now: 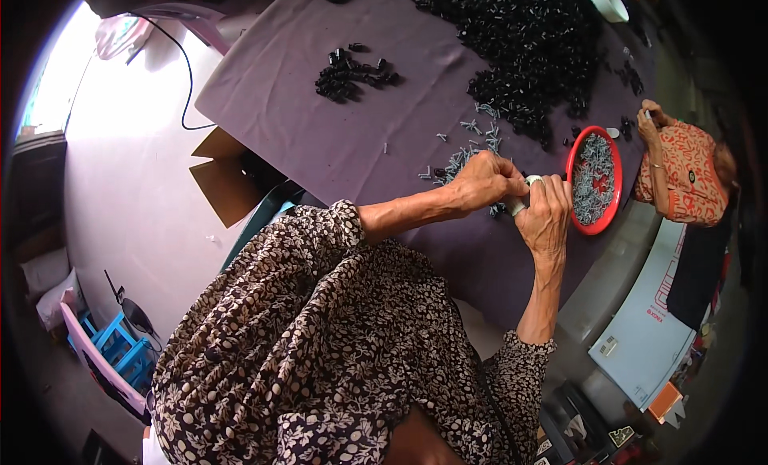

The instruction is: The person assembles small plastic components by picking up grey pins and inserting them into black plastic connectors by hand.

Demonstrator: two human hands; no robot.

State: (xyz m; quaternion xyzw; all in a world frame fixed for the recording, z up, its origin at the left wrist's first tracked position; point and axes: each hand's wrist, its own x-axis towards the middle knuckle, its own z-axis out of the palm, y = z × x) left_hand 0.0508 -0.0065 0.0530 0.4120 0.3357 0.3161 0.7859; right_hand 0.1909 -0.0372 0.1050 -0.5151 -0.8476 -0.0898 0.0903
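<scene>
My left hand (482, 182) and my right hand (546, 215) meet above the near edge of the cloth-covered table. Both have their fingertips pinched together, almost touching each other. Whatever is between them is too small and covered by the fingers to name. White wrapping shows on the thumb and a finger of the right hand. Beneath and beyond the left hand lie loose small grey pins (460, 162). Just right of my right hand, a red plastic dish (614, 189) is filled with more grey pins. Farther off spreads a large heap of small black parts (528, 45).
A smaller cluster of black parts (350, 75) lies on the purple tablecloth (320, 145). A white bowl (606, 2) stands at the far right. A co-worker in an orange patterned top (690, 173) sits at the right. An open cardboard box (220, 177) is left of the table.
</scene>
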